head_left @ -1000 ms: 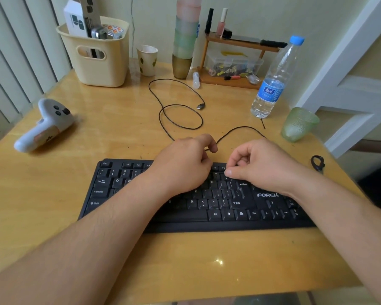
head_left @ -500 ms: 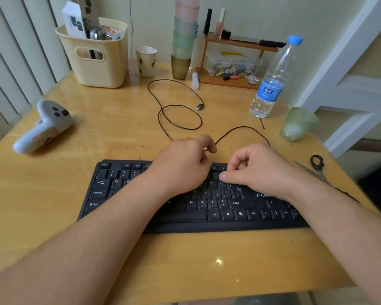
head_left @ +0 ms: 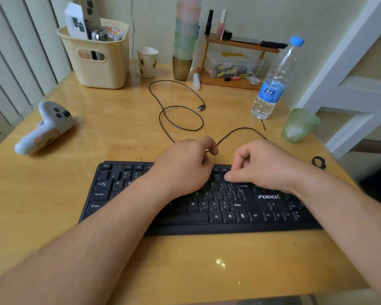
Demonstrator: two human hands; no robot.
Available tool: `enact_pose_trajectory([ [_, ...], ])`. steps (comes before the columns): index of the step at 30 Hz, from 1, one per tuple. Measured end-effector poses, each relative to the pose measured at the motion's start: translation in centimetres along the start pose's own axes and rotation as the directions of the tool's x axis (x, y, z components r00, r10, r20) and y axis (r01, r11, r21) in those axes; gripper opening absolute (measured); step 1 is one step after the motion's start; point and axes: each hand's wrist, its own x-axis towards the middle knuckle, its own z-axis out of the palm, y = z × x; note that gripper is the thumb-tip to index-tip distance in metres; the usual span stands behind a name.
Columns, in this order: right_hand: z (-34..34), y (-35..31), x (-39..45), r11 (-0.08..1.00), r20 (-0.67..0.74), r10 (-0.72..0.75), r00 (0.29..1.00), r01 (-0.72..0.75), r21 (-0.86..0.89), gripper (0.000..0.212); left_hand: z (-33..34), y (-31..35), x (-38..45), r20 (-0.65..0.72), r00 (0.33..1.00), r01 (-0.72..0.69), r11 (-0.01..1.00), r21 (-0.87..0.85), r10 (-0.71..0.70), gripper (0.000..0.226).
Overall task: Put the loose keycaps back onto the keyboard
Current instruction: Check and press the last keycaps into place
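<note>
On the near half of the wooden bench [head_left: 53, 216] lay the black keyboard [head_left: 207, 208], long side parallel to the bench edge, with both forearms reaching across it from the viewer's side. The left hand [head_left: 183, 166] rested knuckles-up over the upper middle rows, its fingers curled under; whether it held anything could not be determined. The right hand [head_left: 264, 166] sat just beside it over the number and function rows, fingers curled, with the thumb tip pressed down at the number row; any keycap beneath it was hidden, so its hold could not be confirmed. No loose keycaps were identifiable elsewhere on the bench. Behind the hands, the keyboard's black cable [head_left: 180, 115] looped across the surface and ended in an unplugged USB plug. A white handheld controller [head_left: 44, 128] lay at the far left. Along the wall stood a cream plastic basket [head_left: 101, 60], a paper cup [head_left: 147, 62], a stack of tinted tumblers [head_left: 185, 38] and a small wooden shelf [head_left: 235, 60]. A water bottle [head_left: 273, 84] with a blue cap stood to the right, near a green glass [head_left: 299, 125].
</note>
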Motion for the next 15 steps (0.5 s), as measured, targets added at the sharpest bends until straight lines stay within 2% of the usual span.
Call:
enact_pose_trajectory([
  [2, -0.7, 0.2, 1.1, 0.998, -0.042, -0.029, 0.999, 0.031, 0.056, 0.025, -0.1, 0.0, 0.0, 0.007, 1.000, -0.013, 1.000, -0.001, 0.013, 0.019],
  [5, -2.1, 0.1, 4.5, 0.982, -0.208, -0.079, 0.975, 0.113, 0.153, 0.018, -0.1, 0.0, -0.2, 0.050, 0.992, -0.121, 0.992, 0.037, 0.120, 0.019],
  [8, -2.3, -0.9, 8.8, 0.987, -0.296, -0.118, 0.948, 0.143, 0.066, 0.002, -0.2, 0.3, -0.6, 0.125, 0.962, -0.258, 0.959, 0.113, 0.244, 0.024],
  [12, -1.4, -2.4, 13.8, 0.984, -0.307, -0.153, 0.939, 0.117, -0.133, 0.033, -0.4, 0.5, -0.8, 0.126, 0.948, -0.310, 0.935, 0.174, 0.291, 0.024],
  [15, -2.0, -2.8, 16.4, 0.980, -0.257, -0.144, 0.956, 0.101, -0.171, 0.042, -1.3, -0.1, -0.5, 0.075, 0.961, -0.275, 0.945, 0.177, 0.265, 0.026],
])
